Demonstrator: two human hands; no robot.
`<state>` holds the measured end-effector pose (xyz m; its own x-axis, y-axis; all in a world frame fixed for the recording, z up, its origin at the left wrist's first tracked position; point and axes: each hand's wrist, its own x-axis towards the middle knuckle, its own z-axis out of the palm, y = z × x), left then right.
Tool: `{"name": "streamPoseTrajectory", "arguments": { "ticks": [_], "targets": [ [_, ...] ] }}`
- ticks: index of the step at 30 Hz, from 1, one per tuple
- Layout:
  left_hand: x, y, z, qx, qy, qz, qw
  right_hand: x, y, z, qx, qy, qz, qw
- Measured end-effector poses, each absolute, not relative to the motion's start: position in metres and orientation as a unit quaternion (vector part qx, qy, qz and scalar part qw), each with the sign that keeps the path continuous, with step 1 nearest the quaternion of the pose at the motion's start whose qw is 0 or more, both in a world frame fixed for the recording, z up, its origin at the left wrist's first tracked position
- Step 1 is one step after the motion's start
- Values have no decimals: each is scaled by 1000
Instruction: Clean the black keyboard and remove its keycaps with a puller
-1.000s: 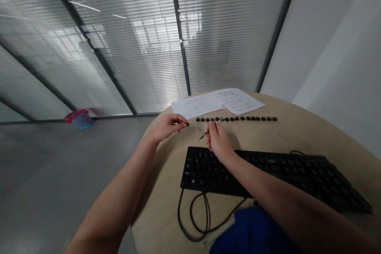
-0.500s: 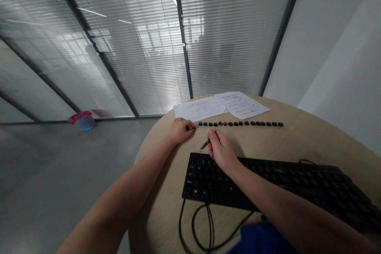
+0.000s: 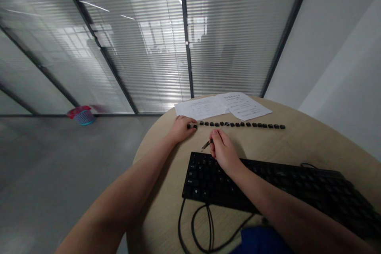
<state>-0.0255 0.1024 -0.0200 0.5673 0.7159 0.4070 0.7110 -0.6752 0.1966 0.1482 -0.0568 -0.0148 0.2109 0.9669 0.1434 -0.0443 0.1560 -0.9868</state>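
Observation:
My left hand (image 3: 182, 129) rests on the table at the left end of a row of small black keycaps (image 3: 248, 124). Its fingers are closed around a black keycap (image 3: 188, 126), and another lies right at the fingertips. My right hand (image 3: 223, 147) is closed around a slim dark pen-like tool (image 3: 206, 144), its thin tip pointing down and left; the exact kind is unclear. Under my right wrist lies a black keyboard (image 3: 268, 174), close below the tool's tip. Part of the keyboard is hidden by my right forearm.
Printed paper sheets (image 3: 205, 107) lie behind the keycap row on the round wooden table (image 3: 160, 190). A black cable (image 3: 193, 222) loops at the near edge. A red and blue basket (image 3: 85, 116) stands on the floor at left. Glass partitions with blinds rise behind.
My left fingers have shifted slightly on the keycap, and a second keycap shows more clearly beside them. My right hand keeps its grip on the tool. The view has moved a little.

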Motion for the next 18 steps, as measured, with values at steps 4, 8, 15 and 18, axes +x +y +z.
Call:
{"name": "streamPoseTrajectory", "arguments": {
  "ticks": [4, 8, 15, 18],
  "targets": [
    [-35, 101, -14, 876, 428, 222, -15, 148, -58, -12, -493, -446, 438, 605],
    [-45, 104, -15, 854, 484, 190, 16, 147, -60, -9, -495, -444, 439, 604],
    [-41, 106, -22, 854, 488, 179, 36, 148, -61, -9, -504, -442, 433, 603],
    [-38, 106, -21, 855, 484, 180, 42, 149, -60, -10, -504, -444, 429, 604]
  ]
}}
